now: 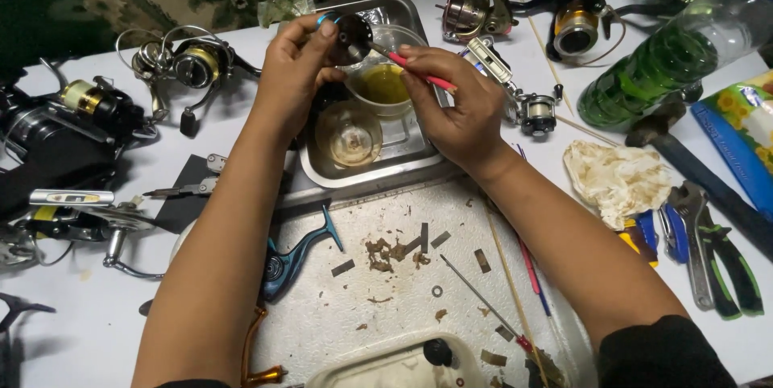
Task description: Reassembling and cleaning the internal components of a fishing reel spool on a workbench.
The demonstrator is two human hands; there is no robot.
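Pinching a small dark round reel part [352, 36] between fingertips, the left hand [296, 62] is holding it up over the dented steel tray [419, 164]. Closed around a thin red-handled brush [419, 72], the right hand [460, 106] is pressing its tip to the part. Just below, a clear plastic cup of yellowish oil [384, 84] is sitting in the tray beside a glass dish [349, 135]. Shiny fishing reels [193, 62] are crowding the white table's [88, 319] edges; the grimy white board [386, 307] nearer the body is offering looser room.

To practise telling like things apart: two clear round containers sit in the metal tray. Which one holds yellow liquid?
The farther clear cup, under the red-handled brush, holds the yellow liquid. The nearer round dish shows only brownish residue.
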